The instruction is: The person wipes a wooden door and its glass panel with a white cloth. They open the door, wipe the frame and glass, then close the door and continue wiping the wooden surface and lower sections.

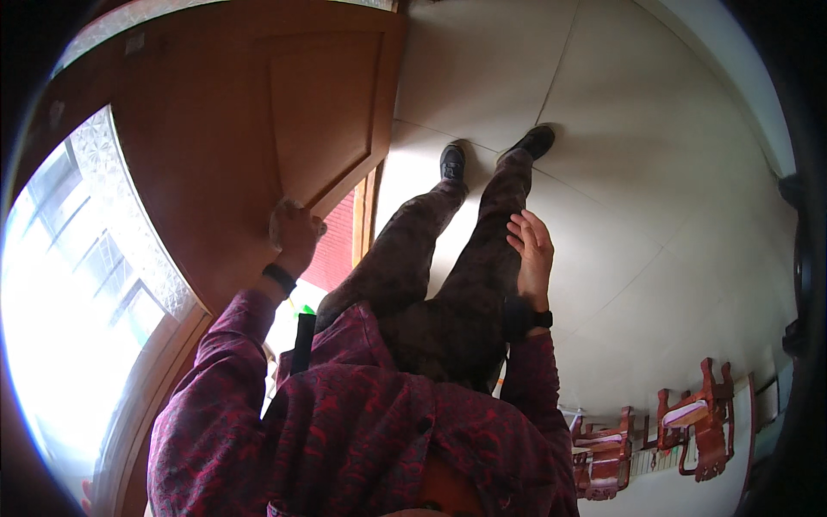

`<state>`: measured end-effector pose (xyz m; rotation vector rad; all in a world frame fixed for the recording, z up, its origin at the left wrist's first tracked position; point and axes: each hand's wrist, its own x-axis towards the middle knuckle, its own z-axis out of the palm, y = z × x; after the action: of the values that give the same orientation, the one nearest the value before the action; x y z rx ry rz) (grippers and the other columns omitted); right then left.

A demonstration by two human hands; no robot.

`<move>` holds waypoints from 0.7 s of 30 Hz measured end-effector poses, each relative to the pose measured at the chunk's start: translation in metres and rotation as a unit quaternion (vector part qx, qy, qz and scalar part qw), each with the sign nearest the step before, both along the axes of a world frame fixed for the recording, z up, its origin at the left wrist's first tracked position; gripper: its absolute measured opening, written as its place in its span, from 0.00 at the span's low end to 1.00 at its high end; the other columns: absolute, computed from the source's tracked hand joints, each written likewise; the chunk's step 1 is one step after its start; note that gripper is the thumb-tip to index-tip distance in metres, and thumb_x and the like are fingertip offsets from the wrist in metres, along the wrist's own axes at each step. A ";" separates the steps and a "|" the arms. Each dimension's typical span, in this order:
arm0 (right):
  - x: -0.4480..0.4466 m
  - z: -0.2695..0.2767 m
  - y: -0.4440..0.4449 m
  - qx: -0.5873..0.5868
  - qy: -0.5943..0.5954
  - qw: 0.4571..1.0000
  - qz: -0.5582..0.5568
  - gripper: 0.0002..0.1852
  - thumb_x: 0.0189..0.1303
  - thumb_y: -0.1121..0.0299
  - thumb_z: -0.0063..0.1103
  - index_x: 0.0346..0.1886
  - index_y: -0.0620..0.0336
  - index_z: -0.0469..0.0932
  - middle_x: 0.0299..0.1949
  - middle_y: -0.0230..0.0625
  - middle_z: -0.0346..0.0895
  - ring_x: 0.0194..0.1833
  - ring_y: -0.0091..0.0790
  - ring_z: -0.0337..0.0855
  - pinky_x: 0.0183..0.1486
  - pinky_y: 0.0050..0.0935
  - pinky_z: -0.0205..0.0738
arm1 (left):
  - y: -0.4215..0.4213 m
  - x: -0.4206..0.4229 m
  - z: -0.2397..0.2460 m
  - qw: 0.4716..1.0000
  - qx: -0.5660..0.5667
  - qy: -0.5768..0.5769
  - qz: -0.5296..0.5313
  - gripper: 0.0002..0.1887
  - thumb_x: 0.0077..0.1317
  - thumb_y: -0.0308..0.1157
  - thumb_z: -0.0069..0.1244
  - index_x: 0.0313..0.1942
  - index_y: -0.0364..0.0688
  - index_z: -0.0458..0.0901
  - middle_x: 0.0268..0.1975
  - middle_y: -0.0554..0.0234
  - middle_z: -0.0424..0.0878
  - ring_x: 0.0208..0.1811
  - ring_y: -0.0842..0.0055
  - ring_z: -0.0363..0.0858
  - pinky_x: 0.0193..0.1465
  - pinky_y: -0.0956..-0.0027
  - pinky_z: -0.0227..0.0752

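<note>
My left hand (298, 236) is closed around a greyish object (277, 223) at the face of a brown wooden door (213, 123), close to the door's edge. The object is mostly covered by my fingers, and I cannot tell whether it is a crumpled cloth or part of the door's handle. In front of my right thigh hangs my right hand (533, 252), holding nothing, its fingers loosely spread. Each wrist has a black band on it.
Pale floor tiles (607, 213) lie under my dark shoes (453, 161). Past the door's edge a red surface (333, 242) shows through the opening. A bright window (84, 258) is at the left. Red-brown wooden chairs (701, 413) stand at the lower right.
</note>
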<state>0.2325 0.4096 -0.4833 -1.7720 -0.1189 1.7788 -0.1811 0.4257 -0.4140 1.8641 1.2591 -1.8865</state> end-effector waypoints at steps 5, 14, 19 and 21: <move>-0.024 0.015 -0.024 0.013 -0.008 0.999 -0.029 0.18 0.73 0.63 0.51 0.60 0.63 0.73 0.53 0.43 0.79 0.52 0.35 0.81 0.54 0.31 0.76 | -0.010 0.007 -0.012 0.997 0.034 -0.025 0.070 0.14 0.68 0.44 0.44 0.44 0.56 0.87 0.49 0.65 0.83 0.54 0.61 0.77 0.55 0.47 0.67; -0.043 0.005 -0.051 -0.002 0.025 0.999 0.025 0.21 0.74 0.62 0.49 0.63 0.63 0.70 0.57 0.43 0.77 0.56 0.35 0.79 0.57 0.31 0.74 | -0.014 -0.011 -0.098 0.911 -0.004 -0.312 0.270 0.10 0.63 0.36 0.52 0.43 0.48 0.84 0.43 0.59 0.85 0.47 0.60 0.82 0.50 0.54 0.74; -0.060 0.037 -0.014 0.100 0.060 0.988 0.106 0.29 0.73 0.51 0.49 0.69 0.60 0.66 0.64 0.42 0.72 0.66 0.37 0.70 0.66 0.34 0.65 | 0.022 0.069 -0.020 0.593 -0.094 -0.409 0.687 0.41 0.49 0.25 0.67 0.65 0.42 0.70 0.52 0.59 0.84 0.52 0.71 0.81 0.56 0.64 0.76; -0.069 0.059 0.000 0.101 0.121 0.986 0.058 0.31 0.74 0.48 0.45 0.70 0.59 0.64 0.66 0.39 0.69 0.69 0.35 0.65 0.68 0.34 0.62 | 0.037 0.105 0.027 0.390 -0.167 -0.383 0.821 0.44 0.54 0.24 0.66 0.70 0.38 0.61 0.54 0.59 0.82 0.53 0.77 0.80 0.60 0.70 0.73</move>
<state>0.1638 0.4094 -0.4244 -1.4218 -0.2966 1.9737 -0.0766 0.4628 -0.3866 0.2620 1.1405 0.0114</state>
